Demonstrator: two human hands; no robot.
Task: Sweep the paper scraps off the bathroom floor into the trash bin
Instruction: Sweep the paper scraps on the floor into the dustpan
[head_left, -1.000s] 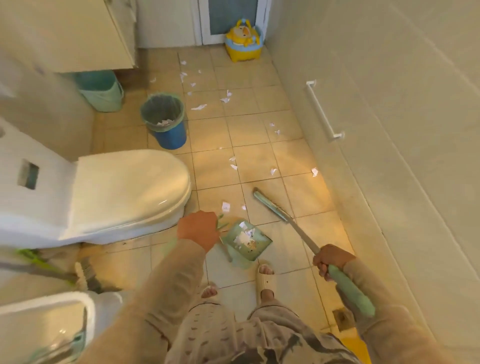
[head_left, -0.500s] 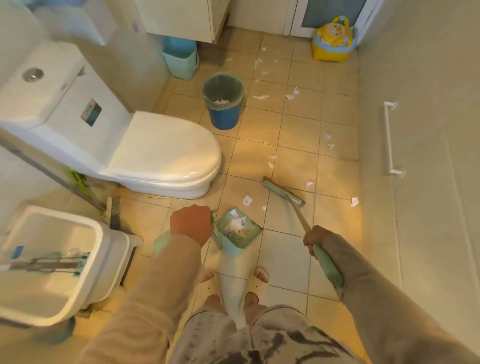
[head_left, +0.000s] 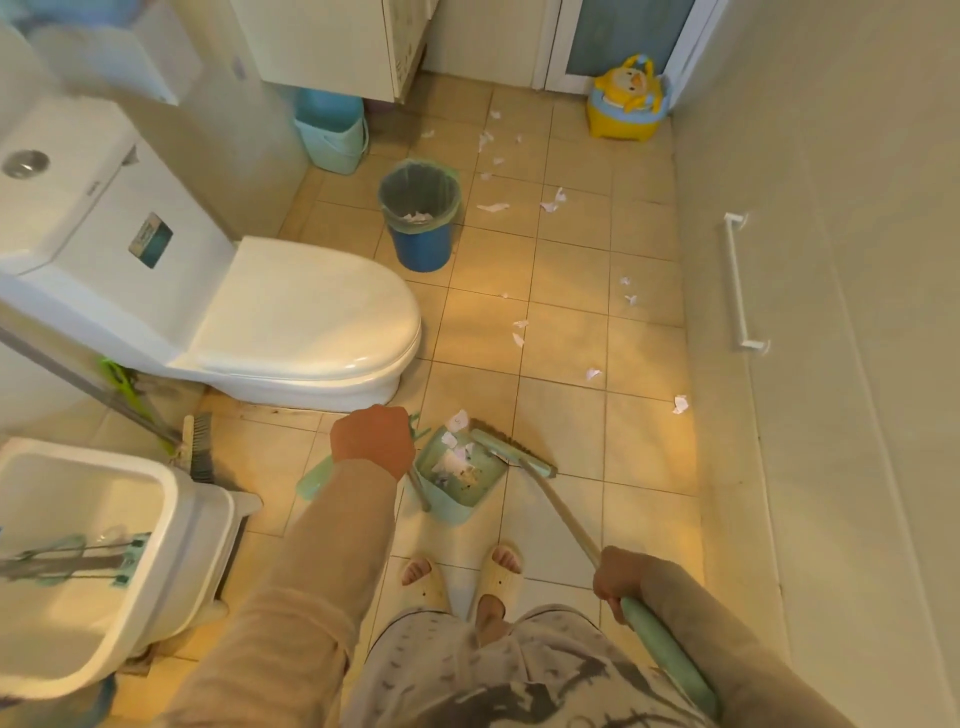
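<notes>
My left hand (head_left: 373, 440) grips the handle of a pale green dustpan (head_left: 457, 480) that stands on the floor in front of my feet, with several white scraps inside. My right hand (head_left: 621, 582) grips the green-handled broom (head_left: 566, 512); its head (head_left: 511, 453) lies at the dustpan's mouth. One scrap (head_left: 458, 420) sits just beyond the pan's lip. Several more paper scraps (head_left: 519, 332) are scattered over the tan tiles ahead and to the right. The blue trash bin (head_left: 421, 218) with a green liner stands past the toilet, with paper in it.
A white toilet (head_left: 291, 317) fills the left side, and a white basin (head_left: 88, 551) is at lower left with another brush (head_left: 200, 447) beside it. A pale teal bucket (head_left: 332, 132) sits under a cabinet. A yellow potty (head_left: 628, 106) stands by the door. A wall rail (head_left: 737, 280) is on the right.
The broom head has swept in from the tiles ahead to the dustpan's mouth. The view has swung left and tilted, showing the basin and toilet tank.
</notes>
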